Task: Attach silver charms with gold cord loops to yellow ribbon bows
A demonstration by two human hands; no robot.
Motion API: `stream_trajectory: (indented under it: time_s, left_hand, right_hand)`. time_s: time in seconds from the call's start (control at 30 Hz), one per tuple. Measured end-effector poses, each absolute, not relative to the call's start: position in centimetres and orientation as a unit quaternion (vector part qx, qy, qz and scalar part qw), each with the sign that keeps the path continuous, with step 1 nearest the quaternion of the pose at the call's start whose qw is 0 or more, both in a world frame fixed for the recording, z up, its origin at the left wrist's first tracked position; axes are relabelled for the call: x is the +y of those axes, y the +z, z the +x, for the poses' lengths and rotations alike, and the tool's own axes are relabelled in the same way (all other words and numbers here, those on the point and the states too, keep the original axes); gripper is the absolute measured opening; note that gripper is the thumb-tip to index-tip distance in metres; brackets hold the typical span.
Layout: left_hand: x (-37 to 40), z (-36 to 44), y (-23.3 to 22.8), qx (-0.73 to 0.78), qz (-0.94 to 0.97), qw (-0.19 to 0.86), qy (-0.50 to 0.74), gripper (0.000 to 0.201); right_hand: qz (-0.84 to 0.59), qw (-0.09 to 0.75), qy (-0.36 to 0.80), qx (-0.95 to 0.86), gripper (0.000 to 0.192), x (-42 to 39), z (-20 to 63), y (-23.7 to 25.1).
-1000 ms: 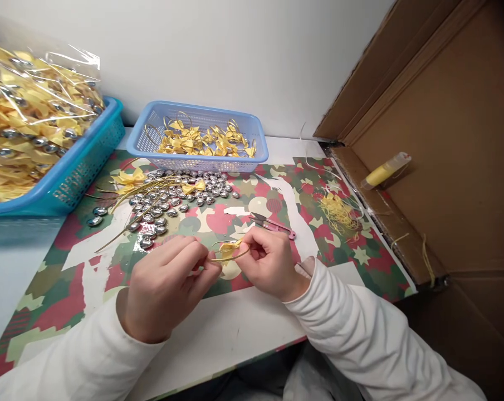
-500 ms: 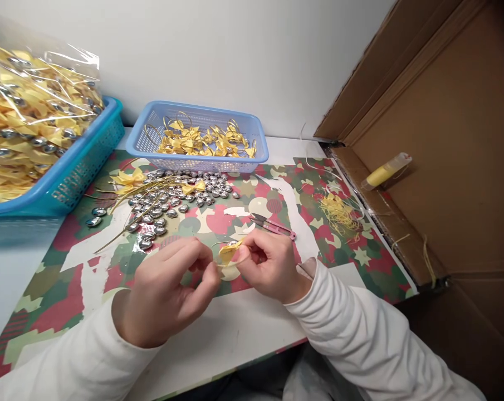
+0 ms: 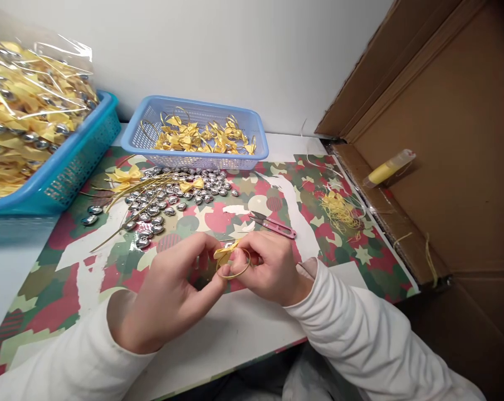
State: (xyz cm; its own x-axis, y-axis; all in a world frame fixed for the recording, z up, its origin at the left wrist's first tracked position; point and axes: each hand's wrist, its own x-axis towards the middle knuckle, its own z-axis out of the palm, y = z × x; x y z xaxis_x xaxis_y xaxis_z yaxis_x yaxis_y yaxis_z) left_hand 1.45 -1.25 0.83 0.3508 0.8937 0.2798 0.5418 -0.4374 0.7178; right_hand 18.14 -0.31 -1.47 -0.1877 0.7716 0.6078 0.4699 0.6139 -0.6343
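- Left hand [image 3: 168, 292] is pinching the yellow ribbon bow [image 3: 225, 252] between thumb and fingertips, fingers curled in close, low centre over the table.
- Right hand [image 3: 268, 267] is also closing on the same bow from the other side, fingers bent round it; the two hands are nearly touching.
- A thin gold cord loop [image 3: 234, 266] is hanging off the bow, curling down between the hands.
- Bow is sitting just above the camouflage-print mat [image 3: 59, 273], near the table's front edge.
- Pink thread snips [image 3: 273, 224] are lying on the mat just behind the right hand, not touched.
- A scatter of silver beads [image 3: 168, 200] is spreading out behind the left hand, with loose gold cords [image 3: 126, 209] and a few bows mixed in.
- Light blue basket [image 3: 252, 159] is sitting further back, holding finished bows with loops.
- Teal basket [image 3: 80, 161] is at far left, carrying a clear bag of yellow bows [image 3: 21, 111].
- Heap of yellow thread scraps [image 3: 338, 211] is lying on the mat to the right.
- Yellow thread spool [image 3: 387, 169] is resting on the cardboard box flap [image 3: 452, 167] at the right.
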Motion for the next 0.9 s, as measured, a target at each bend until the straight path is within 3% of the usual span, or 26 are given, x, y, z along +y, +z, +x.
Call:
stream_trajectory:
  time_s: [0.17,0.33,0.9]
  left_hand:
    - [-1.2,1.3,0.6,0.487,0.726,0.352,0.334,0.030]
    - [-1.3,1.5,0.7,0.506,0.630,0.482,0.339,0.030]
    - [-1.2,1.3,0.1,0.489,0.504,0.630,0.332,0.031]
  right_hand:
    - [-0.427,0.464,0.292,-0.719,0.016,-0.5,18.2,-1.1]
    - [-0.422,0.444,0.422,-0.668,0.018,-0.5,18.5,-0.6]
    - [-0.388,0.446,0.499,-0.633,0.023,-0.6,18.8,-0.1]
